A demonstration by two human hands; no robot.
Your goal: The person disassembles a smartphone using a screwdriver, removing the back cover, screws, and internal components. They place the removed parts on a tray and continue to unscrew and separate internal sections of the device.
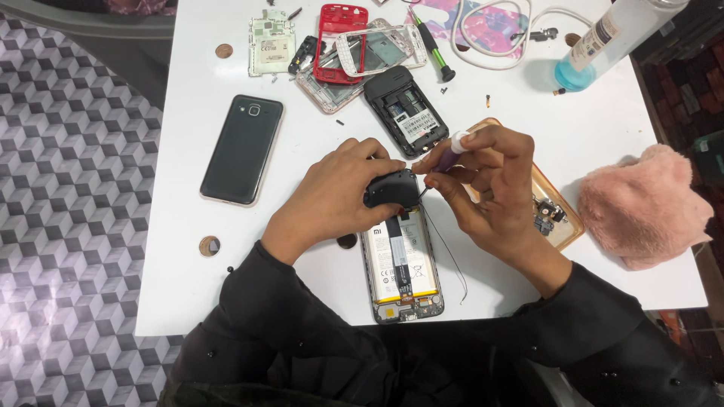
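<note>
Gripping a small black plastic cover piece (391, 188), the person's left hand (332, 197) is pinching it with the fingers curled tight around its top edge. That grip is clenched on the piece. The right hand (483, 181) is grasping a thin purple-handled tool with a white cap (452, 151), holding it like a pencil. The tip of the tool is pointing down at the right edge of the black piece and is touching it or sitting just beside it; which one is hard to tell.

The black piece is sitting right over the top end of an opened smartphone with its back taken off and its flat battery showing (400, 264). This phone is lying on the white worktop (181, 226), close to the person's body and between the two arms. A thin black wire (452, 260) is hanging down beside the phone's right side.

Both arms are wearing dark sleeves (302, 316).

To the left, a dark smartphone lying face down (242, 148) is resting well apart from the hands. Farther up, a small black keypad phone with its back open (406, 111) is lying just above the hands. Near it are a red plastic phone frame (339, 41) and a green-handled screwdriver (432, 47). On the right, a fluffy pink cloth (645, 207) is sitting near the worktop edge, and a clear bottle with blue liquid (603, 41) is standing at the top right.
</note>
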